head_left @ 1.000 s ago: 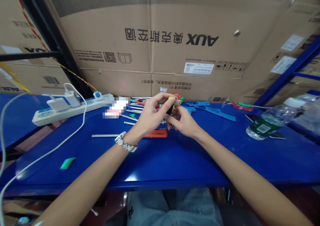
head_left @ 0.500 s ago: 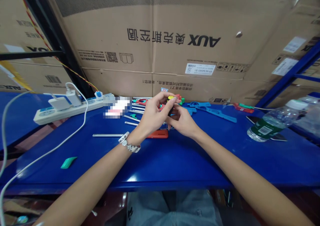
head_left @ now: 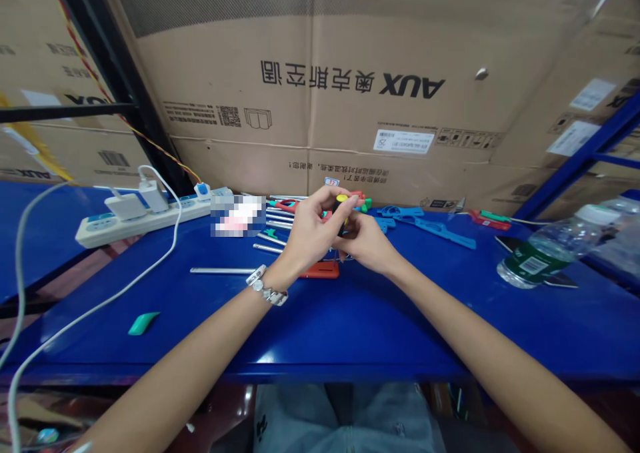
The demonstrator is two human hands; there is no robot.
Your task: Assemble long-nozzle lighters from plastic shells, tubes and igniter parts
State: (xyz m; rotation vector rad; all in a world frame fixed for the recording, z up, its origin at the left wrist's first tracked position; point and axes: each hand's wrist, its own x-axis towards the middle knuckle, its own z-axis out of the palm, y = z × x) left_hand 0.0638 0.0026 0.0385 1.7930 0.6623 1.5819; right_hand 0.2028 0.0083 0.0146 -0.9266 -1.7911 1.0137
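Note:
My left hand (head_left: 311,229), with a silver watch on its wrist, is closed around a small tool with a yellow-and-black handle (head_left: 342,199); it may be a short screwdriver, but its lower end is hidden. Thumb and fingers of my right hand (head_left: 369,245) are pinched together just below and beside that tool. What they grip is mostly covered. Under the hands lies a red long-nosed lighter body (head_left: 321,270) with a metal tube (head_left: 223,271) pointing left. Behind them are several more metal tubes (head_left: 279,217) and red and green parts.
Blue plastic shells (head_left: 435,227) lie right of the hands. Farther right are a red and green piece (head_left: 490,219) and a water bottle (head_left: 555,246) beside a dark flat object. A power strip (head_left: 135,225) with a white cable and a green piece (head_left: 143,323) are at left. Cardboard boxes (head_left: 350,33) stand behind.
The view has shifted slightly, so things appear a little to the right. Both hands stay together around the yellow-and-black tool, with only a slight shift of the fingers.

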